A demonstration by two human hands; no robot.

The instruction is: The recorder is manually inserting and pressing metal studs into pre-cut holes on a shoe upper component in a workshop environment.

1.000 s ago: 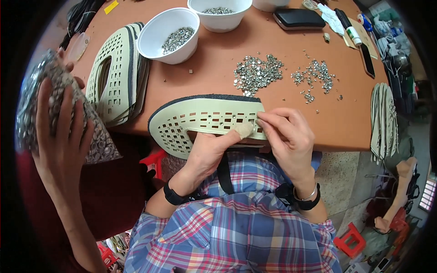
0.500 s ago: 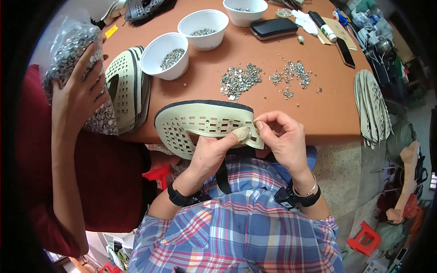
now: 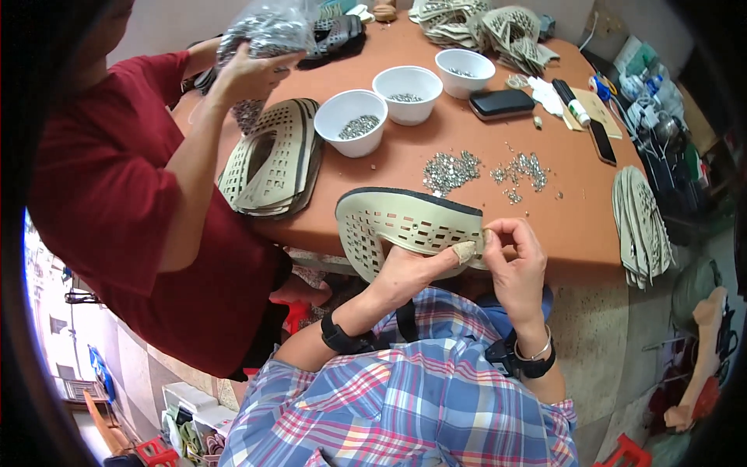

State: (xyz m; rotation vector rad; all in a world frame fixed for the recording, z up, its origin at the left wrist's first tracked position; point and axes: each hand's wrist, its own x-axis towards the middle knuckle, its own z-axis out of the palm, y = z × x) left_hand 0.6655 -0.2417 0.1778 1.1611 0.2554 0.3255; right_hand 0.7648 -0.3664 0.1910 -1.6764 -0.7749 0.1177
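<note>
A cream shoe upper with rows of cut-out slots and a dark edge is held at the table's near edge. My left hand grips it from below, its thumb, wrapped in tan tape, pressing on the slotted face near the right end. At that right end my right hand pinches finger and thumb together against the upper; whatever small thing may be between them is hidden. A few small metal studs seem to be set in the slots. Beyond it on the table lie two loose piles of silvery studs.
Three white bowls with studs stand farther back. Stacks of slotted uppers lie at left and right. A black case and a phone lie at the right. A co-worker in a dark red shirt holds a plastic bag of studs.
The view has shifted, showing more of the co-worker and the table's far side. The co-worker's bag is now higher, above the left stack. My hands keep hold at the upper's right end.
</note>
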